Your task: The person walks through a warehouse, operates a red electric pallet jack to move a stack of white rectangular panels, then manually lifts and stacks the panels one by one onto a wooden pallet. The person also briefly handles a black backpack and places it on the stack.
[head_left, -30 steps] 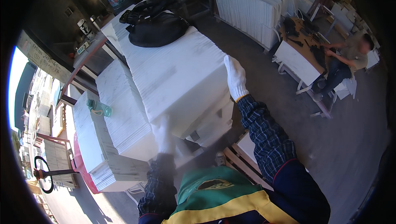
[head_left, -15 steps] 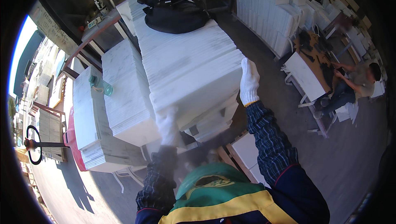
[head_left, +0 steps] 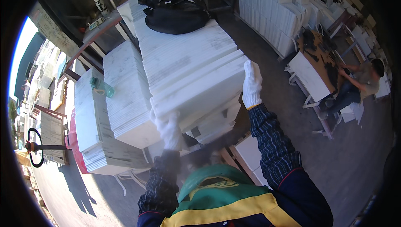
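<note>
**Top slab in both hands, not off the stack yet**

So I've got both gloved hands on the top white stone slab (head_left: 200, 87) of the big stack (head_left: 184, 49). My left hand (head_left: 169, 129) is wrapped around the near corner, fingers closed on the edge. My right hand (head_left: 252, 84) is flat against the far side edge, pressing in more than gripping. The slab sits slightly askew on the ones under it, one end poking past the pile, so I'd say the lift has barely started: it's grabbed, but all the carrying and setting down is left.

Container-wise there isn't much. A black bag (head_left: 177, 16) lies on the far end of the same stack; I can't tell what's in it. A greenish bottle (head_left: 101, 87) lies on the lower slab pile (head_left: 125, 97) to my left. There's a red pallet jack (head_left: 73, 141) beside that. Another person sits at a table (head_left: 311, 74) off to the right.
</note>
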Action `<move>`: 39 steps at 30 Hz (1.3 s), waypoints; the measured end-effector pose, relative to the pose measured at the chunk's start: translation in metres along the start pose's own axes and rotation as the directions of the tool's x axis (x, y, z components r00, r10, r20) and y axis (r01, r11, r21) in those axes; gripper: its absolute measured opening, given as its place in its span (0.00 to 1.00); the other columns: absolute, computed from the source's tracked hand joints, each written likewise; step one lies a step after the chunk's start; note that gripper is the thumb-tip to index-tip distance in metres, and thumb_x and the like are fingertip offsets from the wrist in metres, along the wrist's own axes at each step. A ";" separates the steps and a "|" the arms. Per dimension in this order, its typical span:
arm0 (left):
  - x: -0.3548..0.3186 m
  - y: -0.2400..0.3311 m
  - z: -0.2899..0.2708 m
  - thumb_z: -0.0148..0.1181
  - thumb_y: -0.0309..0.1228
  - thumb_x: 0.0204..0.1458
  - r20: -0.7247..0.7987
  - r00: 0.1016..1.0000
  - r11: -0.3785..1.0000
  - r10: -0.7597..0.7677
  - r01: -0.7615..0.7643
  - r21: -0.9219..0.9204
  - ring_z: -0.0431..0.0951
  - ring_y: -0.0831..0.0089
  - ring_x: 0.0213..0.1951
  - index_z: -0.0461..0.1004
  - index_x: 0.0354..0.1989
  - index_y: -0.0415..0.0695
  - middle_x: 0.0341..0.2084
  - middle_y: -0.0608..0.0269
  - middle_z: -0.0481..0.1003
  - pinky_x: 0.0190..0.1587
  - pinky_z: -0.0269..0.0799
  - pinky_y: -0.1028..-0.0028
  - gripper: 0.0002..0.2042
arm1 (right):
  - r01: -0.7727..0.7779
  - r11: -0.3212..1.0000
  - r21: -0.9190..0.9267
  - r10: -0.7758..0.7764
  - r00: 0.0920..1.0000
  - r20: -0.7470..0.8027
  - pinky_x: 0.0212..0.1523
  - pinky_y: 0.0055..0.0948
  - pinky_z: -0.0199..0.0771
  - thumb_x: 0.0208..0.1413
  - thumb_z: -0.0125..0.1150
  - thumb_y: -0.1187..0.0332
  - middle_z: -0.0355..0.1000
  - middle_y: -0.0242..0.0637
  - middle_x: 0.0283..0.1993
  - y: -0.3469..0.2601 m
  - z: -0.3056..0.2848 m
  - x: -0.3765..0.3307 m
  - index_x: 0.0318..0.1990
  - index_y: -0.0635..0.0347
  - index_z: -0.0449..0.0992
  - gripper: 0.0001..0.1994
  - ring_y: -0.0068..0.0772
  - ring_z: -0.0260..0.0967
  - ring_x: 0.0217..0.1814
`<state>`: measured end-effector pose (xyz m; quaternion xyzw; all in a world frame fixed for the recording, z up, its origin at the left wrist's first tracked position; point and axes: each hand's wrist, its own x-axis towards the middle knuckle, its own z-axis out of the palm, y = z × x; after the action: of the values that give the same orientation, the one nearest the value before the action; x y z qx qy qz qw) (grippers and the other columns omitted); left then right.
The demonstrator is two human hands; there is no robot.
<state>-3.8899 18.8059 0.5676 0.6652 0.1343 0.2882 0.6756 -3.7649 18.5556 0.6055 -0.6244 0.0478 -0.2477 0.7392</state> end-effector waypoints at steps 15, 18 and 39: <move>-0.010 0.009 0.008 0.64 0.27 0.43 -0.080 0.982 0.985 0.174 -0.173 0.023 0.53 0.54 0.70 0.65 0.67 0.34 0.66 0.47 0.58 0.71 0.50 0.60 0.37 | 0.103 0.995 -0.013 -0.104 0.994 -0.032 0.63 0.27 0.66 0.70 0.55 0.56 0.74 0.40 0.58 0.013 -0.001 -0.002 0.60 0.67 0.74 0.22 0.30 0.70 0.60; -0.018 0.008 0.001 0.65 0.28 0.41 -0.061 0.958 0.946 0.280 -0.265 0.185 0.53 0.54 0.69 0.65 0.67 0.33 0.65 0.45 0.59 0.72 0.49 0.59 0.38 | 0.119 0.993 -0.016 -0.119 0.993 -0.018 0.62 0.29 0.67 0.71 0.53 0.54 0.74 0.40 0.58 0.017 -0.008 -0.006 0.59 0.65 0.74 0.22 0.31 0.70 0.59; -0.005 0.000 -0.030 0.78 0.27 0.38 0.460 0.883 0.994 0.090 -0.105 0.007 0.70 0.64 0.59 0.67 0.61 0.39 0.55 0.56 0.70 0.62 0.66 0.66 0.38 | 0.436 0.725 -0.534 -0.072 0.818 0.570 0.66 0.40 0.66 0.70 0.46 0.51 0.72 0.42 0.60 0.110 -0.093 0.051 0.62 0.63 0.70 0.25 0.41 0.69 0.62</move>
<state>-3.9108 18.8282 0.5638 0.7309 -0.0584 0.1542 0.6623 -3.7219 18.4607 0.4935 -0.8815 -0.1580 -0.1436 0.4212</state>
